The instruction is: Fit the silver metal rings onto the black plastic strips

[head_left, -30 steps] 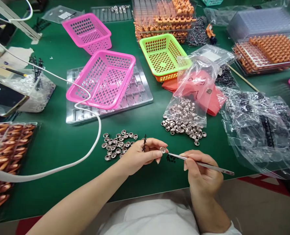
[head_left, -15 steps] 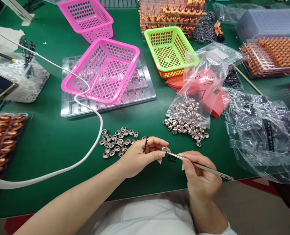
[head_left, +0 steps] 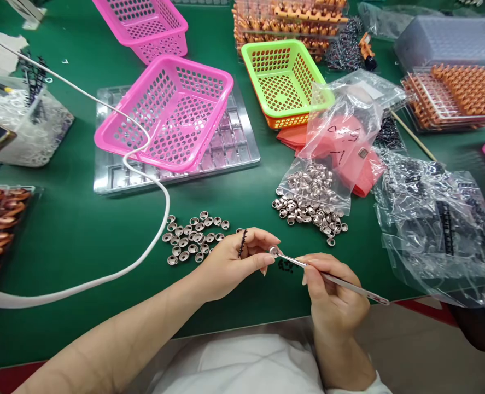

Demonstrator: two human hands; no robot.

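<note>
Flanking tweezers (head_left: 332,279), bare green mat (head_left: 78,230).

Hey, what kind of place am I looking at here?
Probably a small-parts assembly bench in a factory. A green work mat holds loose metal caps, a bag of more caps and trays of orange parts, while the right hand works tweezers at a cap held by the left hand.
</note>
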